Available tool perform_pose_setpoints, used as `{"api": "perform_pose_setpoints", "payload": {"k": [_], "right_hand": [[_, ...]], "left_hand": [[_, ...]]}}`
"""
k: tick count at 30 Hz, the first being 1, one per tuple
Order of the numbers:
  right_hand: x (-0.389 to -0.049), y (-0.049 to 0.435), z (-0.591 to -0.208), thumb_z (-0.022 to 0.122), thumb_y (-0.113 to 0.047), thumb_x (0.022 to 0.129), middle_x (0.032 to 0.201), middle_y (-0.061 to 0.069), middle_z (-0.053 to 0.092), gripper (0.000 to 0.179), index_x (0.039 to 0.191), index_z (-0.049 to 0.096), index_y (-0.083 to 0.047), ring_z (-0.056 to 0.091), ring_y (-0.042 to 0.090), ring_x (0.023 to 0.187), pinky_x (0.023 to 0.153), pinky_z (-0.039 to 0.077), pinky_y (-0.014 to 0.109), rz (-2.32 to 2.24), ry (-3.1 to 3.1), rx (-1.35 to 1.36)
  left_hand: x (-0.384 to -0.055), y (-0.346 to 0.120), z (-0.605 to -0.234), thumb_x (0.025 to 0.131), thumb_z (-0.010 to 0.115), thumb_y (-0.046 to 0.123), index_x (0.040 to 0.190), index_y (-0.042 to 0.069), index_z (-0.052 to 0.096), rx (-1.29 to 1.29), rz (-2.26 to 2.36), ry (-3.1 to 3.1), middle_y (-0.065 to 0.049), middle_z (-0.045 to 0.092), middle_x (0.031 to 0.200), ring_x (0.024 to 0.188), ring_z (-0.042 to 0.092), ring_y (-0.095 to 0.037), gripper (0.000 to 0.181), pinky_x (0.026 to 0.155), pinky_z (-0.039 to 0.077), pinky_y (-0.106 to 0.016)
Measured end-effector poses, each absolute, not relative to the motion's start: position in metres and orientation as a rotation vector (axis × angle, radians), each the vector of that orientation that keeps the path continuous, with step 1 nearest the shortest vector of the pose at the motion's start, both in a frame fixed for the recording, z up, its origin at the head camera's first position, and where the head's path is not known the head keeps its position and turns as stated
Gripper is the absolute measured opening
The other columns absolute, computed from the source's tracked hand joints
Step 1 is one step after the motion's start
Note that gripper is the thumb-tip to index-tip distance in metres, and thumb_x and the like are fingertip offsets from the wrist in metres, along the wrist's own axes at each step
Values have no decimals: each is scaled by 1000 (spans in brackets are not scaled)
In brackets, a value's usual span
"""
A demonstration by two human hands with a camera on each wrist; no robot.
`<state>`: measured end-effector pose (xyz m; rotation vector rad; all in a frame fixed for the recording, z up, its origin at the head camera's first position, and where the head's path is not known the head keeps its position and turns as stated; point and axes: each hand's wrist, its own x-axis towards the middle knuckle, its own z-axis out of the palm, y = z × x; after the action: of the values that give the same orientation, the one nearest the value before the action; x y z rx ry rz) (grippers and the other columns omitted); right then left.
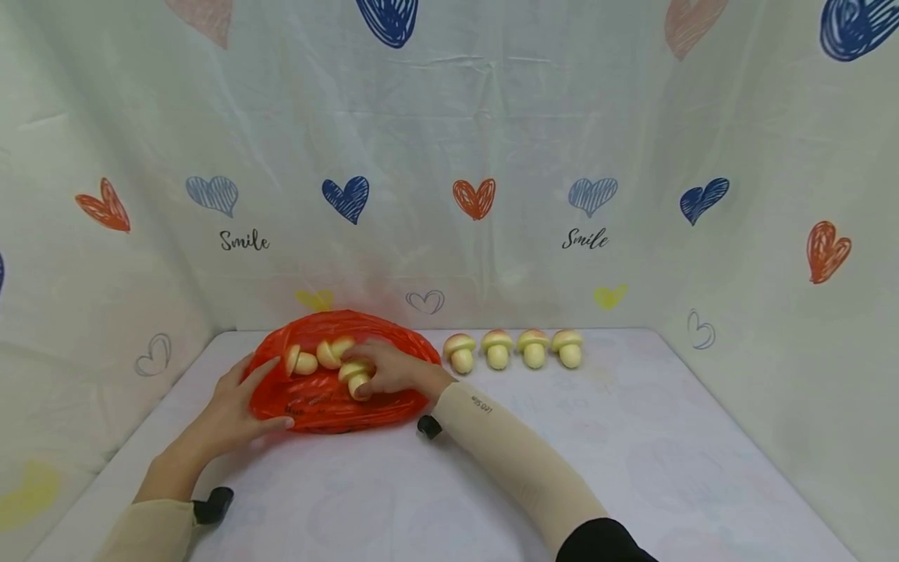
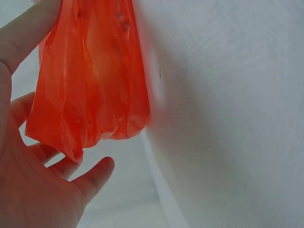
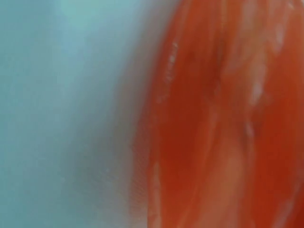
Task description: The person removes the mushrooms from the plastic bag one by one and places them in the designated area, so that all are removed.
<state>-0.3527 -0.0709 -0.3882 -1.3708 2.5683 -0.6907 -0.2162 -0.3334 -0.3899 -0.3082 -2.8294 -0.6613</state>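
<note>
A red plastic bag (image 1: 323, 406) lies with its mouth spread at the back left of the table. Inside it show a cream mushroom (image 1: 302, 363) with a reddish cap and another mushroom (image 1: 333, 353) beside it. My right hand (image 1: 389, 367) reaches over the bag's right side and pinches a third mushroom (image 1: 356, 373) between thumb and fingers. At the bag's left edge, my left hand (image 1: 235, 410) rests with fingers spread. The left wrist view shows those fingers mostly straight beside the red plastic (image 2: 90, 80). Only blurred red plastic (image 3: 199, 118) fills the right wrist view.
Right of the bag, several mushrooms (image 1: 498, 349) stand in a row along the back of the white table (image 1: 562, 437). A pale curtain (image 1: 527, 265) printed with hearts hangs close behind and at both sides.
</note>
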Motion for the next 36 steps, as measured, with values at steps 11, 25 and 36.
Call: {"api": "perform_pose_setpoints", "payload": {"k": [11,25,36], "right_hand": [[-349,-75,-393,74,-34,82,136,-1,40,62,138,47,-28,40,12,118,101,37,28,-610,2630,-1367],[-349,-76,-396,77,-34,80,134,-2,42,66,138,45,-29,39,11,118,99,38,27,-601,2623,-1381],[-349,-77,-397,76,-35,80,131,-4,44,65,137,46,-30,40,10,115,98,39,26,-597,2652,-1367]], "left_hand": [[-218,-334,-390,70,81,48,148,6,28,-301,-656,-2833,-32,12,148,128,18,-56,103,91,29,-77],[-218,-334,-392,70,81,47,148,6,28,-294,-659,-2836,-33,12,148,128,18,-56,103,91,28,-77],[-218,-335,-392,70,81,47,148,6,28,-301,-667,-2831,-33,12,148,128,18,-56,103,92,27,-77]]}}
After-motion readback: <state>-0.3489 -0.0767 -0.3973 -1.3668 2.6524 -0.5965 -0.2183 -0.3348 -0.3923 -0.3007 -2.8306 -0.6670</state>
